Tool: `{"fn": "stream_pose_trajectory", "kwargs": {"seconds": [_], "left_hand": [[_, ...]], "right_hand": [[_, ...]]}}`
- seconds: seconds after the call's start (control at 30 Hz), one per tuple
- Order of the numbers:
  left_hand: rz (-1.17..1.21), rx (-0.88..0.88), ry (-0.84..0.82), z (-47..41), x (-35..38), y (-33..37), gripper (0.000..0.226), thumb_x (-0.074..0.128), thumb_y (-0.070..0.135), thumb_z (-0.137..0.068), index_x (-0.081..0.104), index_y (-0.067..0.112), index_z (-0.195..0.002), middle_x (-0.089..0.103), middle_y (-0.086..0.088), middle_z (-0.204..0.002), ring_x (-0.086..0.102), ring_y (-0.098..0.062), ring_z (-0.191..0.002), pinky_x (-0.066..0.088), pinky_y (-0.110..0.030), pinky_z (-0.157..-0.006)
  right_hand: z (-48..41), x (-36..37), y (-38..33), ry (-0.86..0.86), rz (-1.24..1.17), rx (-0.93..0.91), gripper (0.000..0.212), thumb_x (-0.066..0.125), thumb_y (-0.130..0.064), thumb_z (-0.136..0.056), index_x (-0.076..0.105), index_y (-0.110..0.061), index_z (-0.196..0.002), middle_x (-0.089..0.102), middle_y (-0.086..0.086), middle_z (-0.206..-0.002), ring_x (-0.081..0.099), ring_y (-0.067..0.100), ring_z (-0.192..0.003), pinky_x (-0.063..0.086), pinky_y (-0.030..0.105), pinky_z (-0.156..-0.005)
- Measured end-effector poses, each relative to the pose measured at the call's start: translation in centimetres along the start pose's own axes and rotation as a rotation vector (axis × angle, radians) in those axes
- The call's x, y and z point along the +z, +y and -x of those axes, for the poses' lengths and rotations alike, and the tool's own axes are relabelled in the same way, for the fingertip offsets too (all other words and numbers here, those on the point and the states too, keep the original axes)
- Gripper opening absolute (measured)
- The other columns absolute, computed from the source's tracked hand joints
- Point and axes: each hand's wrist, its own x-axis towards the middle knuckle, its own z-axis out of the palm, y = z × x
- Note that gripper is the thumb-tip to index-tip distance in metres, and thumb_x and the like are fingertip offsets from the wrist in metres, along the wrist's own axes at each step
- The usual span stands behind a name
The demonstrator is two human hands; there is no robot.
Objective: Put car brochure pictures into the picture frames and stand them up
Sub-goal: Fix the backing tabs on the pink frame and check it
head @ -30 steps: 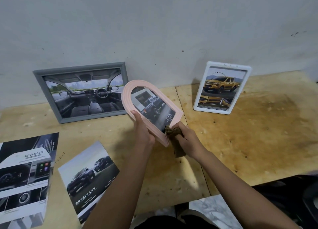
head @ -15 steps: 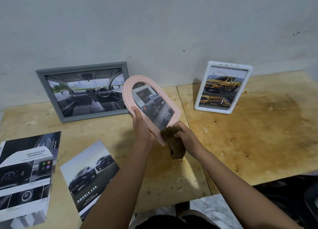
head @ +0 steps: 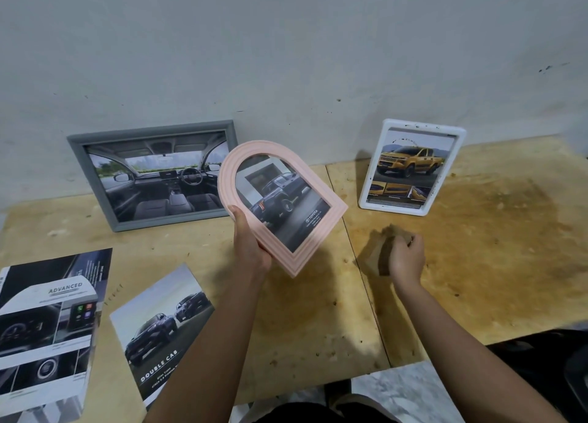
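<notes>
1. Plywood table [head: 477, 231] against a pale wall [head: 286, 56]. A grey frame [head: 171, 219] and a white frame [head: 394, 208] stand filled at the wall, with a gap between them.
2. My left hand [head: 251, 250] grasps the pink arched frame [head: 257, 149] by its lower-left edge, thumb on the front rim. The frame is held off the table with its car picture inside.
3. Its long axis is tilted, arch up and to the left, flat base down to the right. The gap lies just beyond it, so I judge the left hand the nearer one for the placing.
4. My right hand [head: 407, 260], well apart to the right, is clenched round a brown cloth [head: 381, 250].
5. Hidden: the frame's back, my fingers behind it, any prop leg. The cloth is blurred.
</notes>
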Motion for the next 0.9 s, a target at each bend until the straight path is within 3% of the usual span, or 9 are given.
{"fn": "stream_pose_trajectory", "kwargs": {"seconds": [0.1,0.2,0.27,0.33,0.43,0.53,0.6,0.77,0.9], "left_hand": [[-0.008,-0.022,0.03,-0.3,-0.4,-0.2,0.069,0.043,0.067,-0.086,0.043,0.016,-0.133,0.059,-0.007,-0.114,0.056,-0.026,-0.109,0.045,-0.044,-0.099],[-0.059,-0.039,0.014,-0.4,-0.5,-0.2,0.07,0.042,0.071,-0.083,0.049,0.018,-0.129,0.061,-0.01,-0.114,0.058,-0.027,-0.105,0.047,-0.045,-0.096],[-0.104,-0.043,-0.027,-0.5,-0.6,-0.1,0.072,0.042,0.073,-0.081,0.05,0.02,-0.129,0.061,-0.013,-0.116,0.059,-0.03,-0.106,0.049,-0.047,-0.093],[-0.132,-0.047,-0.088,-0.6,-0.5,0.1,0.071,0.041,0.073,-0.082,0.052,0.019,-0.128,0.062,-0.016,-0.116,0.06,-0.032,-0.106,0.051,-0.049,-0.091],[-0.182,-0.068,-0.148,-0.9,-0.5,0.5,0.072,0.038,0.073,-0.083,0.056,0.017,-0.125,0.064,-0.019,-0.114,0.062,-0.034,-0.104,0.052,-0.05,-0.088],[-0.22,-0.059,-0.213,-1.0,-0.2,1.1,0.067,0.035,0.067,-0.088,0.06,0.014,-0.121,0.066,-0.019,-0.107,0.063,-0.034,-0.099,0.054,-0.043,-0.077],[-0.213,-0.043,-0.251,-1.1,0.2,1.6,0.058,0.035,0.059,-0.092,0.064,0.014,-0.114,0.069,-0.015,-0.094,0.065,-0.029,-0.086,0.053,-0.038,-0.072],[-0.228,-0.006,-0.378,-1.4,1.8,3.3,0.047,0.037,0.044,-0.095,0.064,0.008,-0.108,0.068,-0.017,-0.091,0.067,-0.031,-0.081,0.054,-0.044,-0.079],[-0.472,0.219,-0.341,-2.8,3.3,4.9,0.046,0.039,0.044,-0.094,0.051,0.005,-0.116,0.055,-0.022,-0.097,0.059,-0.034,-0.084,0.052,-0.045,-0.076]], "right_hand": [[-1.3,-0.5,2.8,-0.092,0.439,-0.19,0.019,0.05,-0.01,-0.09,0.05,-0.01,-0.109,0.056,0.011,-0.104,0.046,0.033,-0.108,0.042,0.038,-0.08],[-1.5,-0.5,5.2,-0.274,0.828,-0.303,0.046,0.053,-0.008,-0.085,0.044,-0.015,-0.13,0.044,0.008,-0.136,0.039,0.033,-0.119,0.038,0.042,-0.095],[-1.4,-0.5,5.7,-0.272,0.877,-0.323,0.051,0.054,-0.011,-0.085,0.041,-0.013,-0.134,0.038,0.007,-0.142,0.037,0.032,-0.122,0.035,0.042,-0.1],[-1.5,-0.4,5.4,-0.247,0.837,-0.346,0.051,0.056,-0.014,-0.084,0.043,-0.01,-0.133,0.038,0.01,-0.142,0.034,0.031,-0.127,0.028,0.041,-0.107],[-1.5,0.1,3.7,-0.207,0.526,-0.363,0.048,0.054,-0.011,-0.089,0.041,-0.006,-0.136,0.038,0.013,-0.143,0.03,0.028,-0.134,0.026,0.039,-0.112],[-1.1,1.0,0.1,-0.308,0.174,-0.304,0.046,0.05,-0.013,-0.094,0.038,-0.012,-0.138,0.049,0.004,-0.134,0.045,0.02,-0.125,0.037,0.031,-0.1],[-0.9,1.7,-2.3,-0.462,0.05,-0.23,0.041,0.046,-0.02,-0.097,0.039,-0.017,-0.138,0.055,-0.003,-0.121,0.051,0.016,-0.114,0.04,0.026,-0.089],[-2.4,3.2,-5.6,-0.682,0.052,-0.14,0.033,0.044,-0.013,-0.097,0.046,-0.021,-0.13,0.059,0.0,-0.113,0.059,0.014,-0.096,0.048,0.028,-0.073],[-4.3,4.4,-6.7,-0.698,-0.038,-0.081,0.029,0.044,-0.005,-0.096,0.048,-0.015,-0.123,0.061,0.001,-0.103,0.06,0.014,-0.09,0.045,0.026,-0.067]]}}
